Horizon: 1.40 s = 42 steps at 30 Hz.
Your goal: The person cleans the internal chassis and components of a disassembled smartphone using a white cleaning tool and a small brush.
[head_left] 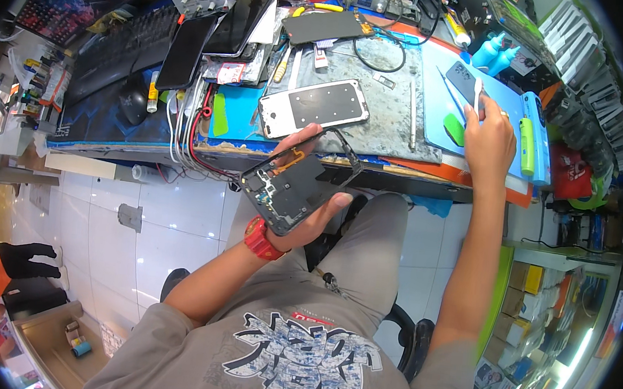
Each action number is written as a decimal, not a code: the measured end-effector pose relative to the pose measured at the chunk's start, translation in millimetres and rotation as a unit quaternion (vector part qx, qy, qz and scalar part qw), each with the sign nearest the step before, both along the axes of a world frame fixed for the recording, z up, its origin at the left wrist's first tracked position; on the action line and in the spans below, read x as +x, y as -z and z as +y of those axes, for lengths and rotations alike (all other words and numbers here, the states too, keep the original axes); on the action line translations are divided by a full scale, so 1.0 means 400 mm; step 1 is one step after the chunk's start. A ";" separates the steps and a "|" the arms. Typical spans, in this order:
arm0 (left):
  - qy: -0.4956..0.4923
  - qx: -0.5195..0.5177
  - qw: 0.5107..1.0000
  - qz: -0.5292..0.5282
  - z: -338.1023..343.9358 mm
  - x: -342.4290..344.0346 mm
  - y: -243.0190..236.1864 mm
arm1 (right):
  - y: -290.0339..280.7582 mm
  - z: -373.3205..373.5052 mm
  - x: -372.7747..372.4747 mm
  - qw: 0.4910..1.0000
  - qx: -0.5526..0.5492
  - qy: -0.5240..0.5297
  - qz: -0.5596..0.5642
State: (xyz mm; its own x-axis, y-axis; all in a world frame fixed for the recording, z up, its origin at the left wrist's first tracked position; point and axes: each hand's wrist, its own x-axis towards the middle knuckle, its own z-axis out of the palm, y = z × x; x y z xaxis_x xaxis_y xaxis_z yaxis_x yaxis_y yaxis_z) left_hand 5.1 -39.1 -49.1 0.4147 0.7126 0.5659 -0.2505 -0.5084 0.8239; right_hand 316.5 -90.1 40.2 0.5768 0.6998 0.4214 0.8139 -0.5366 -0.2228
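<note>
My left hand (309, 216) is closed around the edges of an opened phone housing (282, 192), tilted above my lap. An orange ribbon cable and small boards show on its dark inside, and a thin black frame piece sticks up at its far corner. Over the blue mat (441, 65) on the right, my right hand (492, 136) pinches a slim white tool (477, 94), its exact kind unclear. Close to those fingers lie a grey phone-shaped part (461, 80), a thin blue tool (450, 87) and a green pick (453, 128).
A white-framed phone part (315, 107) lies on the grey work mat (399, 124). Dark phones (189, 50) rest on a stack at left, near a mouse (134, 101) and keyboard (120, 48). Blue bottles (495, 55) and a green tube (527, 145) stand right. Cables hang over the bench's front edge.
</note>
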 end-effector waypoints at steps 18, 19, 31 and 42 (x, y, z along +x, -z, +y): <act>-0.097 0.177 0.979 0.008 0.007 0.054 0.069 | 0.035 0.056 -0.202 0.987 -0.083 -0.139 0.014; -0.098 0.182 0.978 0.028 0.004 0.052 0.064 | 0.042 0.062 -0.191 0.989 -0.058 -0.131 0.038; -0.091 0.154 0.984 0.020 0.004 0.047 0.075 | 0.101 -0.079 -0.339 0.805 0.269 -0.215 0.484; -0.101 0.140 0.985 0.007 0.003 0.058 0.106 | 0.147 -0.086 -0.359 0.892 0.240 -0.319 0.214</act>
State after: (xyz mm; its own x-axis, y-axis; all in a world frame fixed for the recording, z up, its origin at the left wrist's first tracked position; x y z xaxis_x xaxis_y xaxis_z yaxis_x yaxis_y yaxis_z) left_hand 28.3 -37.9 -91.6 0.2901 0.5976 0.7475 -0.1112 -0.7548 0.6465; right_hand 173.1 -124.6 -18.8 0.3054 0.7415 0.5974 0.7052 0.2455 -0.6651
